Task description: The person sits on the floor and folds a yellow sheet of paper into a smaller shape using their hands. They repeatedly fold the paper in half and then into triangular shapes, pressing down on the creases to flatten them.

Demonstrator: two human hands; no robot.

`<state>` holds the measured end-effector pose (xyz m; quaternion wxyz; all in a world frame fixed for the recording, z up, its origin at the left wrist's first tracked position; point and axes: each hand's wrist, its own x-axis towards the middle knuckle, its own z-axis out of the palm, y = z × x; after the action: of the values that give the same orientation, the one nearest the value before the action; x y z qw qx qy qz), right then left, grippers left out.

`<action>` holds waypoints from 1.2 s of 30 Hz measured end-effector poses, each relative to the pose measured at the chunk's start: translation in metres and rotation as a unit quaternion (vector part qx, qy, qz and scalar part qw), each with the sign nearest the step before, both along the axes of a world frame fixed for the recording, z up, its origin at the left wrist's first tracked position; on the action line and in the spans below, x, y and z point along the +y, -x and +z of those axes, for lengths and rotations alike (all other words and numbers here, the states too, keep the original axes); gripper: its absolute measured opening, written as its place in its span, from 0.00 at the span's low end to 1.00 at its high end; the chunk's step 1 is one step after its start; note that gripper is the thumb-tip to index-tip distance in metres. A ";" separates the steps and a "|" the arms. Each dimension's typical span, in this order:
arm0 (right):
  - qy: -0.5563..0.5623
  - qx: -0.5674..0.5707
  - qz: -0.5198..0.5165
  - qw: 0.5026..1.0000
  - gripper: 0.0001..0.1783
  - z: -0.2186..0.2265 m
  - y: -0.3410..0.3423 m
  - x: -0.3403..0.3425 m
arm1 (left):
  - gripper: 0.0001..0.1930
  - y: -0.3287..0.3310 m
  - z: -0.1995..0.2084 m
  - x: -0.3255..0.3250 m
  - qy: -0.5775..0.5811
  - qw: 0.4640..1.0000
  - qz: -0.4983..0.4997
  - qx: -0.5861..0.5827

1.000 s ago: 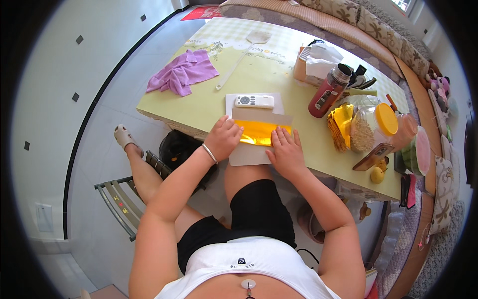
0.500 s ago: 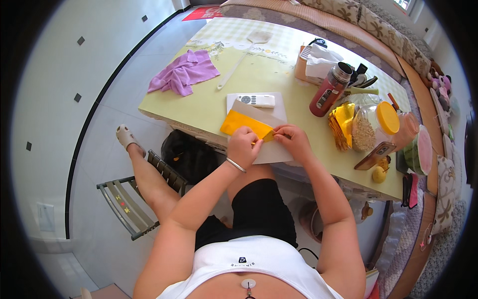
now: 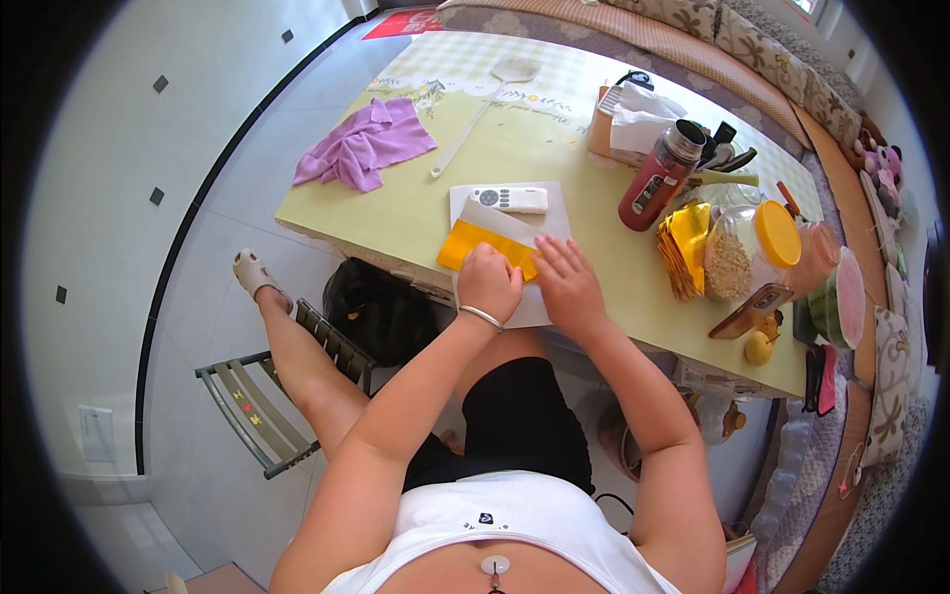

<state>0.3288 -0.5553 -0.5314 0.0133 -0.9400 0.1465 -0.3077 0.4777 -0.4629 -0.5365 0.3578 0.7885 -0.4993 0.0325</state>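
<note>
A partly folded sheet of gold paper [image 3: 469,238] with a greyish back lies over a white pad [image 3: 557,203] at the table's near edge. My left hand [image 3: 491,281], with a silver bangle at the wrist, is closed on the gold paper near its lower middle. Beside it my right hand [image 3: 568,286] lies with fingers stretched out, its fingertips by the right end of the fold. A white remote control [image 3: 510,200] rests on the pad just beyond the paper. Farther right, a stack of gold folded pieces [image 3: 683,247] leans against a clear jar [image 3: 729,262] with a yellow lid.
A red flask [image 3: 661,176] stands open before a tissue box [image 3: 606,124]. Near the right edge are a phone [image 3: 750,310], a small yellow fruit [image 3: 759,347] and a cut watermelon [image 3: 837,299]. A purple cloth [image 3: 368,145] and a pale long-handled spatula [image 3: 473,129] lie at left.
My right hand has let go of its pinch on the paper's right end and spread its fingers flat. My left hand keeps its grip, turned slightly.
</note>
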 end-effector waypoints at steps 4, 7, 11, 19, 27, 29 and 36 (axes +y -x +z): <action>-0.041 0.105 0.032 0.993 0.35 -0.004 0.004 0.018 | 0.11 -0.002 -0.007 -0.003 0.010 1.000 0.004 -0.020; -0.079 0.120 0.031 0.989 0.42 -0.006 0.004 0.018 | 0.11 -0.002 -0.005 -0.003 0.008 1.000 0.002 -0.023; -0.096 0.147 0.015 0.984 0.49 -0.006 0.001 0.021 | 0.11 -0.005 -0.004 0.000 0.008 1.000 -0.022 0.001; -0.122 0.208 0.054 0.969 0.49 0.015 0.004 0.021 | 0.10 -0.071 0.024 0.050 0.023 0.969 -0.184 -0.166; -0.114 0.231 0.115 0.959 0.45 0.019 0.014 0.006 | 0.14 -0.103 0.022 0.052 0.029 0.905 -0.293 -0.308; -0.115 0.237 0.141 0.954 0.43 0.023 0.017 -0.004 | 0.12 -0.099 0.021 0.056 0.038 0.911 -0.299 -0.281; -0.099 0.159 0.167 0.968 0.29 0.019 0.020 -0.023 | 0.06 -0.070 0.037 0.071 0.074 0.920 -0.310 -0.227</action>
<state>0.3087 -0.5785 -0.5121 0.1341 -0.9820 0.0174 -0.1321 0.5474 -0.3916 -0.4993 0.2843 0.5370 -0.7826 0.1356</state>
